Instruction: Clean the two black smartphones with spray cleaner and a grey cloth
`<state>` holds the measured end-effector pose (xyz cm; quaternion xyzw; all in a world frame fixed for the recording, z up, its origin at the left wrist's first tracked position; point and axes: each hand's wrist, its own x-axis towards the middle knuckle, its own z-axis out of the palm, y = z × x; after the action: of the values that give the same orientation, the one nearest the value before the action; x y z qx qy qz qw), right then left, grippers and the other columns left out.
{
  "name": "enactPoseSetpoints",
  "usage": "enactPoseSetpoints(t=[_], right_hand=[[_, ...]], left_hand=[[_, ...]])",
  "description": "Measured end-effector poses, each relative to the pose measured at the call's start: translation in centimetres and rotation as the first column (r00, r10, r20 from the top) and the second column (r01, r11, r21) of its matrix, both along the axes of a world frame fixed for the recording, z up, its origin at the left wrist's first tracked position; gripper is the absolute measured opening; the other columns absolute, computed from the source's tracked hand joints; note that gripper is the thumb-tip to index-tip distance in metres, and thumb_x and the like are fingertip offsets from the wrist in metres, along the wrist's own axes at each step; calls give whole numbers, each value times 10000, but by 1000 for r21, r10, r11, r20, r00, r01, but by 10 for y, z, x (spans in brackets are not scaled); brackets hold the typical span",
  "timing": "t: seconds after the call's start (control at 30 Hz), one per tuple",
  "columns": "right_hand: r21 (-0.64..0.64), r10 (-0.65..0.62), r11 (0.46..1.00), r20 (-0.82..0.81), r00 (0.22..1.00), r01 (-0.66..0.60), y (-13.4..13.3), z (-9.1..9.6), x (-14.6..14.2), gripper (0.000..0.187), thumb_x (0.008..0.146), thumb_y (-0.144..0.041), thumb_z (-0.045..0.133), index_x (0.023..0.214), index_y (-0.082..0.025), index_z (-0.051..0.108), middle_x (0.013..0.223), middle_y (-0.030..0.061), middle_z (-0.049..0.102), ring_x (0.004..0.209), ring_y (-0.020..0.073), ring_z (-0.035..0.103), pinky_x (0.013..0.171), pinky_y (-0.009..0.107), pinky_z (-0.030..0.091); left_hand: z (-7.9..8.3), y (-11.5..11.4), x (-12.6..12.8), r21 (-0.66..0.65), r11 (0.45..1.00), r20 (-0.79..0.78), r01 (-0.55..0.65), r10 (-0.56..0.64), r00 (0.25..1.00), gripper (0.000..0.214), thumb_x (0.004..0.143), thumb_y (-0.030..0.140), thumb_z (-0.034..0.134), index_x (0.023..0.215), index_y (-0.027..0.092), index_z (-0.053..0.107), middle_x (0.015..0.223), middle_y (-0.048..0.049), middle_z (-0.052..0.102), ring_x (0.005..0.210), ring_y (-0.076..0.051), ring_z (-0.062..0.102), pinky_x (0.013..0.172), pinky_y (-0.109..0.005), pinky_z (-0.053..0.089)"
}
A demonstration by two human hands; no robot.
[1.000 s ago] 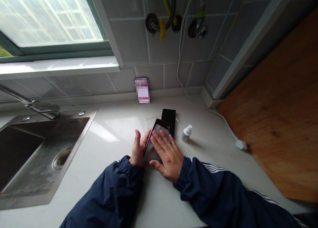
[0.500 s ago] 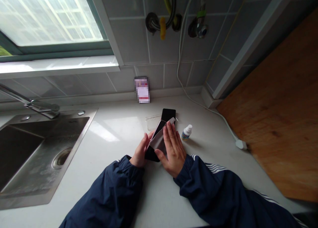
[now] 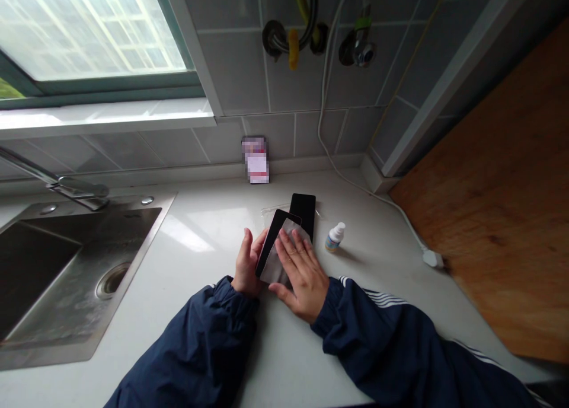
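My left hand (image 3: 247, 265) grips the left edge of a black phone (image 3: 272, 237), tilted up off the white counter (image 3: 213, 242). A grey cloth (image 3: 276, 265) lies over the phone's screen, pressed down by my right hand (image 3: 299, 273) with its fingers flat. A second black phone (image 3: 303, 211) lies flat on the counter just beyond, partly over a clear case (image 3: 267, 213). A small white dropper bottle (image 3: 333, 237) stands right of the hands.
A steel sink (image 3: 71, 271) with a tap (image 3: 66, 185) fills the left. A white cable (image 3: 382, 200) runs down the tiled wall to a plug (image 3: 432, 258). A wooden board (image 3: 498, 194) is at right. A small box (image 3: 256, 160) leans on the wall.
My right hand slid the cloth up the phone's screen half a second ago and has come back down toward me. The left hand keeps its hold.
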<state>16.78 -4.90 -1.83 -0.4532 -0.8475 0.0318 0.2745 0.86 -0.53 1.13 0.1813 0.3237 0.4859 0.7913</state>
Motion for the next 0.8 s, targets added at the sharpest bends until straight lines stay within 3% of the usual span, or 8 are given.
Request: enactPoseSetpoints(t=[0.3, 0.47, 0.6, 0.8], right_hand=[[-12, 144, 990, 53, 988, -144, -4, 2, -2, 851, 1018, -623, 475, 1630, -60, 294, 1726, 138, 206, 1621, 356, 46, 1254, 595, 300], [-24, 192, 981, 78, 978, -190, -8, 5, -4, 902, 991, -669, 491, 1623, -50, 313, 1722, 145, 216, 1620, 370, 22, 1261, 605, 280], [-75, 277, 960, 141, 951, -269, -9, 12, -3, 971, 939, -708, 556, 1622, -59, 320, 1719, 144, 222, 1619, 374, 14, 1273, 632, 214], [-117, 348, 936, 150, 925, -333, -5, 17, 1, 979, 930, -723, 560, 1631, -86, 312, 1720, 127, 218, 1620, 371, 19, 1291, 622, 128]], left_hand=[[3, 2, -1, -79, 996, -9, -48, 48, 999, 810, 965, 734, 419, 1494, 131, 530, 1313, -196, 721, 1249, -383, 672, 1119, -552, 477], [0, 3, -3, -84, 995, -7, -48, 48, 999, 822, 938, 751, 465, 1503, 158, 533, 1285, -175, 742, 1212, -373, 697, 1114, -537, 490], [1, 3, -3, -29, 999, 33, -41, 42, 999, 810, 974, 729, 403, 1483, 118, 554, 1293, -190, 735, 1226, -360, 691, 1138, -508, 473], [1, 3, -3, -9, 999, 68, -41, 42, 997, 798, 967, 721, 440, 1491, 130, 549, 1264, -180, 751, 1215, -366, 698, 1134, -515, 477]])
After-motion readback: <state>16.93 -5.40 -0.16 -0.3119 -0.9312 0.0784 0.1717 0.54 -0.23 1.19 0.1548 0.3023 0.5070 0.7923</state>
